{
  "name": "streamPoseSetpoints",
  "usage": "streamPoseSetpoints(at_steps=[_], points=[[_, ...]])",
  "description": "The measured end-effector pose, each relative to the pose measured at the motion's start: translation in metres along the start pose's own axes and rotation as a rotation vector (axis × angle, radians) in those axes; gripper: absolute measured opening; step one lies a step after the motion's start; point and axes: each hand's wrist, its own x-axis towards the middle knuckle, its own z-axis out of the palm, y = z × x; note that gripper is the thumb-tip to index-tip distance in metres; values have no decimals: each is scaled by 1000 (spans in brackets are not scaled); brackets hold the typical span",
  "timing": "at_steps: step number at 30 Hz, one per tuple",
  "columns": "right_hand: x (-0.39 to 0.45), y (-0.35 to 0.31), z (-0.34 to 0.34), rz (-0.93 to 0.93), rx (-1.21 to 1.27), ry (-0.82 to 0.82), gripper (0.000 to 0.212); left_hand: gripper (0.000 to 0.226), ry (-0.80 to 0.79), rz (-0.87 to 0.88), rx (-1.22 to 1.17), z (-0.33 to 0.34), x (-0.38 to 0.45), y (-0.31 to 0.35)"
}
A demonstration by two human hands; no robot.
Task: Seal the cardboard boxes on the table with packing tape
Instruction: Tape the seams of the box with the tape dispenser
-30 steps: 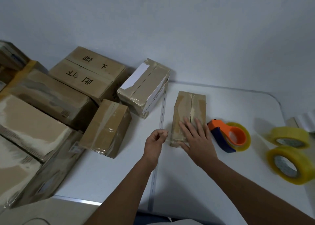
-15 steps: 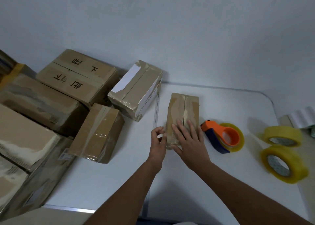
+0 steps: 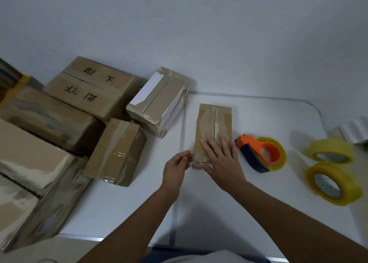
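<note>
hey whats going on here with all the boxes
A person is taping up cardboard boxes on a white table. The right hand lies flat on a small box, pressing its near end, while the left hand pinches at that box's near left corner. An orange tape dispenser and two loose tape rolls sit to the right, untouched. Other boxes are piled on the left.

We see matt brown cardboard boxes (image 3: pixel 214 131) under glossy tape, a smooth white worktop (image 3: pixel 229 213), and a shiny plastic dispenser (image 3: pixel 258 153).

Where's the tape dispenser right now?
The orange tape dispenser lies on the white table, just right of the small box under the right hand, left of two loose yellow rolls.
</note>
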Motion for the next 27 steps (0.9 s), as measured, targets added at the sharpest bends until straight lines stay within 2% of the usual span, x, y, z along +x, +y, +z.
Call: streamPoseSetpoints(at_steps=[2, 6, 10, 13, 17, 21, 24, 27], points=[[0, 0, 1, -1, -1, 3, 69, 36, -101, 67, 102, 12, -18, 1], [0, 0, 1, 6, 9, 2, 68, 54, -184, 232, 533, 20, -28, 1], [0, -1, -1, 2, 6, -19, 72, 57, -369, 393, 739, -16, -1, 6], [0, 0, -1, -3, -16, -21, 73, 63, -418, 491, 941, -23, 28, 14], [0, 1, 0, -18, -25, -4, 92, 77, -456, 491, 1152, -17, 49, 29], [0, 1, -1, -19, -1, -36, 103, 101, -389, 435, 1268, -15, 53, 30], [3, 5, -9, -57, 76, -79, 97, 109, -407, 424, 1304, -20, 52, 28], [2, 10, -28, -15, 426, -30, 74, 102, -393, 351, 1191, -34, 45, 25]])
